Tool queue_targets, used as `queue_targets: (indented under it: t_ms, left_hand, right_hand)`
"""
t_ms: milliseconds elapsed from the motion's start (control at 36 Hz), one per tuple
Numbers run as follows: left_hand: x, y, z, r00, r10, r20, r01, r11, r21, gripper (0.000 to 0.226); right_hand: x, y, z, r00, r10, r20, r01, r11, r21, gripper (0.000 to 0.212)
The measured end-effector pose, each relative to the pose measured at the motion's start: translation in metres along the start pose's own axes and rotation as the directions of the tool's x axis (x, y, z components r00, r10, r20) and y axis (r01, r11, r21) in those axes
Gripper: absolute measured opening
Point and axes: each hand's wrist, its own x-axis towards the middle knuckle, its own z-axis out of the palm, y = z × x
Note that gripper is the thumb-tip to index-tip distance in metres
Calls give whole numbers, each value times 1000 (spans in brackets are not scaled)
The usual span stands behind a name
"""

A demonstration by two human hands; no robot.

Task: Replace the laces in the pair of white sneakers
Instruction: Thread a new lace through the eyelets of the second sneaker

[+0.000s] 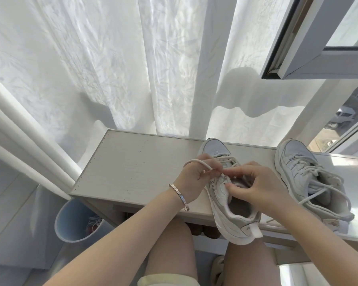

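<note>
Work piece: white leather sneaker [232,221] at pale wooden desk [132,166] edge, partly laced.
Left: left hand [195,178] grips white cord lace [194,161].
Right: right hand [258,186] pinches its upper eyelet flap.
Pair: second white sneaker [306,174] laced, untied.
Progress: judged roughly midway.

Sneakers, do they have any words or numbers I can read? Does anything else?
Nothing here can be read.
Nearer white leather sneaker: small heel mark, too blurred.
Farther white leather sneaker on the pale wooden shelf: small reddish heel mark, too blurred.
</note>
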Motion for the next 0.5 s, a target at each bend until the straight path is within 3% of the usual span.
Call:
queue_targets:
  t_ms: [222, 333, 500]
  left_hand:
    - [-12, 17, 4, 959, -158, -235, 132, 984, -124, 24]
    - [-12, 23, 0, 939, -296, -176, 267, 948, -171, 26]
    - [-10, 35, -5, 931, -360, -51, 345, 918, -194, 10]
  right_hand:
    - [0, 0, -2, 1000, -5, 26, 5, 1000, -10, 36]
    - [1, 1, -1, 1000, -3, 15, 3, 1000, -22, 32]
    - [1, 4, 6, 999, 15, -35, -17, 998, -54, 26]
